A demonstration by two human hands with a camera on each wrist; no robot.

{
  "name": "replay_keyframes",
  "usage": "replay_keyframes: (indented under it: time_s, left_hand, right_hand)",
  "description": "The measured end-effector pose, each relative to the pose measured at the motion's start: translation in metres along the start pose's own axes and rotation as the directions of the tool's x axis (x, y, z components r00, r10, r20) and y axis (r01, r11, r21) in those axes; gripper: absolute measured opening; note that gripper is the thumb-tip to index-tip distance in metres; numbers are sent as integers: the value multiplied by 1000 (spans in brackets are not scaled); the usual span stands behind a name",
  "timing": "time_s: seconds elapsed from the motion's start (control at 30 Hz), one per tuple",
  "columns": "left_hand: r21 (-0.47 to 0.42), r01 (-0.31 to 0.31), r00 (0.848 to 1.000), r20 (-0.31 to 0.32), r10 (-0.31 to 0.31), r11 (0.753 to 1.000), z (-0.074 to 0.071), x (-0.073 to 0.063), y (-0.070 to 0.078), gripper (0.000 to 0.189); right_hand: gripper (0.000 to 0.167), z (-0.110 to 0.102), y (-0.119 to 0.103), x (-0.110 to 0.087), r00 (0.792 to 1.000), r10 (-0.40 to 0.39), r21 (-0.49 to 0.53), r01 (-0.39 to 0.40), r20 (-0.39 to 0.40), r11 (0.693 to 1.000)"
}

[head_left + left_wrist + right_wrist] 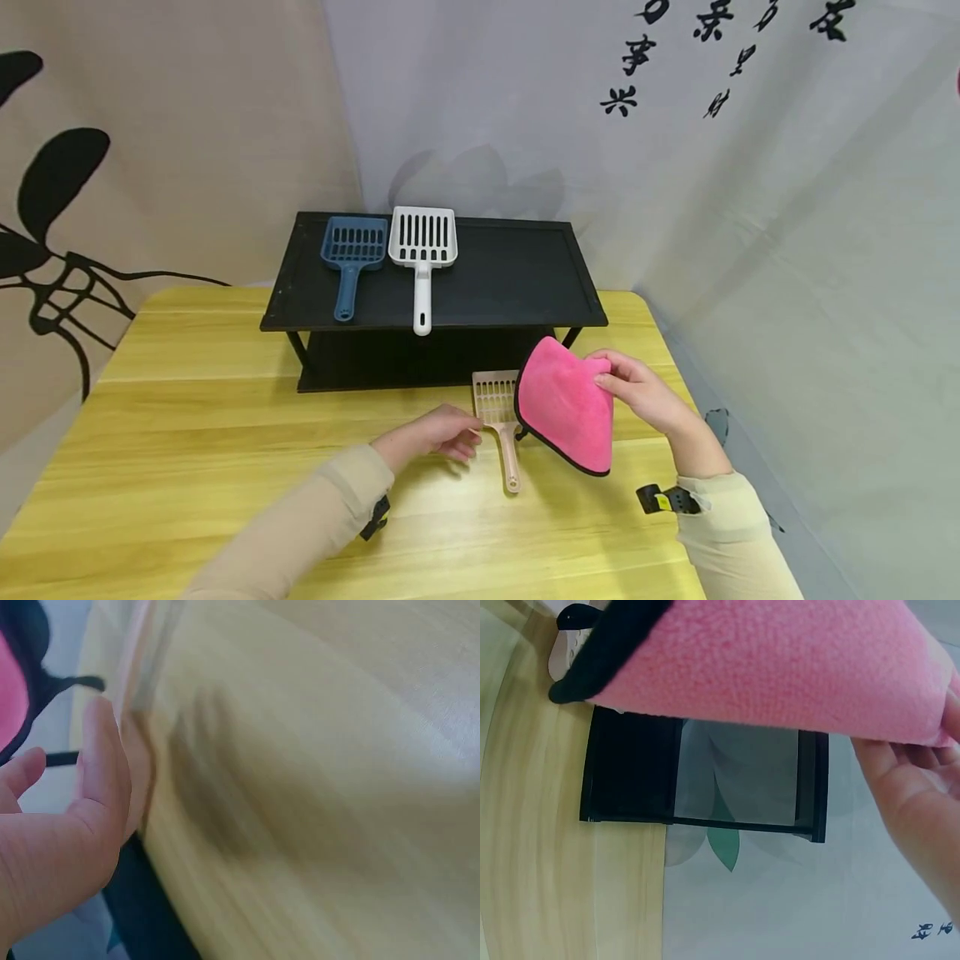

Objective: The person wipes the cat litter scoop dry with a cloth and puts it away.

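Pink plush cloth (pixel 567 404), black-edged, hangs pinched in my right hand (pixel 643 392) above the yellow wood-grain table (pixel 202 458), near the beige slotted plastic scoop (pixel 507 454). My left hand (pixel 442 432), fingers relaxed, is at the scoop's edge. Apparent step: positioning the cloth; next move probably requires gripping the scoop.

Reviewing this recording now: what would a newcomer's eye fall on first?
Probably the bright pink cloth, pinched by the right hand above the table. Next, the blue scoop and white scoop, side by side on the left half of the black shelf. Then the beige scoop, in front of the shelf, between the left hand and the cloth.
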State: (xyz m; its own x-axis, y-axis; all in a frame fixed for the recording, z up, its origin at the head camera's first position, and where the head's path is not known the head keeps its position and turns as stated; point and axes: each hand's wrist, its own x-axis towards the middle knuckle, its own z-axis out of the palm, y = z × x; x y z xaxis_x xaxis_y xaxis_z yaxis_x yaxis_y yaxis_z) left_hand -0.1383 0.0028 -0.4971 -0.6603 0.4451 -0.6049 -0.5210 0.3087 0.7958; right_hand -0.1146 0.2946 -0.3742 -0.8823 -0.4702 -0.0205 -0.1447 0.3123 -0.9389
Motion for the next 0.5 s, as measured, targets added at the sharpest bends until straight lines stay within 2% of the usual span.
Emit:
replay_keyframes:
  time_s: [0.27,0.5]
  left_hand:
    - [59,14,1000,-16,-13,998,20,13,-14,26]
    - [-43,16,1000,16,-16,999,38,25,-24,25]
  right_hand:
    - [22,-2,6,0,1000,-5,4,5,6,1000]
    - [23,-1,6,1,1000,0,3,0,-1,1000]
